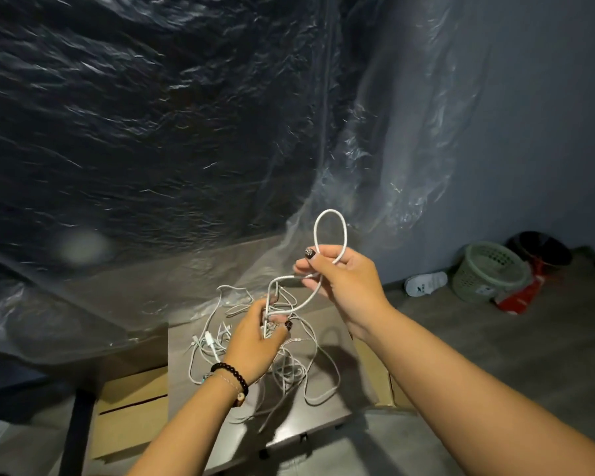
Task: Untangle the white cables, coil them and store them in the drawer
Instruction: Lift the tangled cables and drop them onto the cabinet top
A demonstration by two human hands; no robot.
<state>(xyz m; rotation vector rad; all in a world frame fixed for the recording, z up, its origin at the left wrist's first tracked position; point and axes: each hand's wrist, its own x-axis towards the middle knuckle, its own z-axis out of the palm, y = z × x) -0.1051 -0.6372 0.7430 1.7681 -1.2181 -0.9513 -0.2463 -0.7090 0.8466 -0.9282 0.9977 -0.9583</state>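
Right hand point(344, 280), centre-right of frame, raised: fingers and thumb curled round a white cable point(330, 231), pinching it where it crosses itself. Single loop standing up above the fist, teardrop shape, braided-looking sheath, off-white. From the pinch the same cable sweeps down-left in an arc to the left hand point(258, 338).

Left hand lower centre, fingers curled round a vertical run of that cable plus a knot of thinner strands. Dark nail polish on both hands; black bead bracelet point(231, 374) and a thin chain on the left wrist.

Remaining white cables point(299, 369) in a loose tangle under and around the left hand, lying on a grey tabletop point(327, 417), bottom centre. Mixed thicknesses, several overlapping loops, a few small connector plugs visible at left of the pile; exact cable count not readable.

Cardboard boxes point(134, 403) beside the table, lower left and right. Clear plastic sheeting point(186, 132) filling upper left and centre. Right edge: green plastic basket point(488, 273), white slipper point(425, 283), red packaging point(519, 293) on grey floor. Drawer not identifiable.
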